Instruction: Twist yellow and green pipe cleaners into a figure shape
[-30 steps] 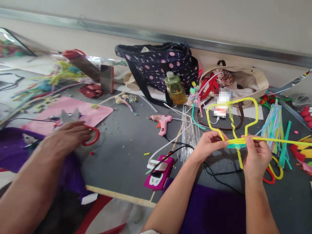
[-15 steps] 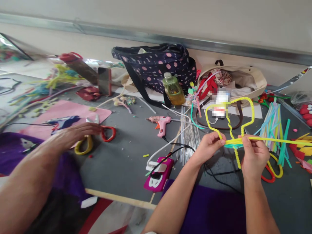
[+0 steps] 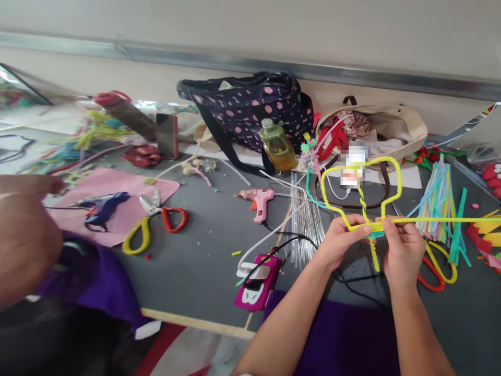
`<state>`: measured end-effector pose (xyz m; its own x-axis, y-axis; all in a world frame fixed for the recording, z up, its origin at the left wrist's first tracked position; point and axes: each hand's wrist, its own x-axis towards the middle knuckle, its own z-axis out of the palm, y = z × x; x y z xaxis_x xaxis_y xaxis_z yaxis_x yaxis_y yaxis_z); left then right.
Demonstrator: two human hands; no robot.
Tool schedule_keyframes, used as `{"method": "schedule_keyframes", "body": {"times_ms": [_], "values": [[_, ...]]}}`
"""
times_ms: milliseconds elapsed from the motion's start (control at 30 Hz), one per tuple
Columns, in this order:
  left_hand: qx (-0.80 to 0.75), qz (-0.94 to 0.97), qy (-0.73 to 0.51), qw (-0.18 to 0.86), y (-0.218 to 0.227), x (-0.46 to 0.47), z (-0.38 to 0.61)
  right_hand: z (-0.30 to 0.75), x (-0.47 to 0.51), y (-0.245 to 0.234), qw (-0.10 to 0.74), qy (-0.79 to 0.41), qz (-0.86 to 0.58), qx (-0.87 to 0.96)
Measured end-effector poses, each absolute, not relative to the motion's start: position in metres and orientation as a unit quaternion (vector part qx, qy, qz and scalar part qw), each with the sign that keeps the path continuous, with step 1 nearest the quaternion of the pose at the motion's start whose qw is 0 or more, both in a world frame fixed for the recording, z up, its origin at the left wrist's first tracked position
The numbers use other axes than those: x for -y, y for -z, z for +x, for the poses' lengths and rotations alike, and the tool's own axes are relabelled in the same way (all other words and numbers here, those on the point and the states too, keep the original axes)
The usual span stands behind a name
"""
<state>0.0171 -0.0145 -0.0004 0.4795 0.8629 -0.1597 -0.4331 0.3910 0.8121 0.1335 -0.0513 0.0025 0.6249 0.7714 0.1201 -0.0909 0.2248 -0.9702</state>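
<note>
Between my two hands is a yellow pipe-cleaner frame (image 3: 395, 180), bent into a wide loop with a twisted stem down its middle. My left hand (image 3: 342, 237) pinches it at the lower left, where yellow strands cross the stem. My right hand (image 3: 401, 250) pinches the same crossing at its right side. From there a long straight yellow pipe cleaner (image 3: 450, 220) runs out to the right. A bit of teal pipe cleaner (image 3: 376, 235) shows just under the crossing, and the twisted stem end (image 3: 374, 256) hangs below.
Red-and-yellow scissors (image 3: 440, 266) and bundled pastel pipe cleaners (image 3: 436, 201) lie to the right. Left of me are silvery wires (image 3: 307, 224), a pink glue gun (image 3: 262, 203), a magenta power strip (image 3: 260, 295) and other scissors (image 3: 143, 235). A co-worker's arm (image 3: 27, 240) is at far left.
The co-worker's hand has left the scissors and drawn back to the left. My hands and the yellow frame have shifted slightly left, both still gripping the crossing.
</note>
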Motion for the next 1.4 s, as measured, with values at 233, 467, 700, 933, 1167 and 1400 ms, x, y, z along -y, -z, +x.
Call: {"method": "schedule_keyframes", "body": {"times_ms": [233,467,700,933,1167,1400], "values": [[-0.329,0.353,-0.437,0.759,0.002,0.014,0.018,0.136,0.051,-0.001,0.708,-0.337,-0.537,0.312],[-0.328,0.345,-0.452,0.754,0.001,0.014,0.018,0.140,0.048,0.004,0.708,-0.374,-0.524,0.291],[-0.345,0.309,-0.445,0.767,0.004,0.012,0.020,0.142,0.043,0.011,0.707,-0.414,-0.514,0.253],[-0.344,0.295,-0.432,0.780,0.004,0.009,0.020,0.144,0.039,0.017,0.721,-0.409,-0.508,0.235],[-0.312,0.315,-0.425,0.789,0.005,0.008,0.019,0.144,0.036,0.020,0.726,-0.408,-0.500,0.235],[-0.312,0.328,-0.436,0.778,0.012,0.008,0.021,0.142,0.035,0.023,0.739,-0.413,-0.485,0.220]]}}
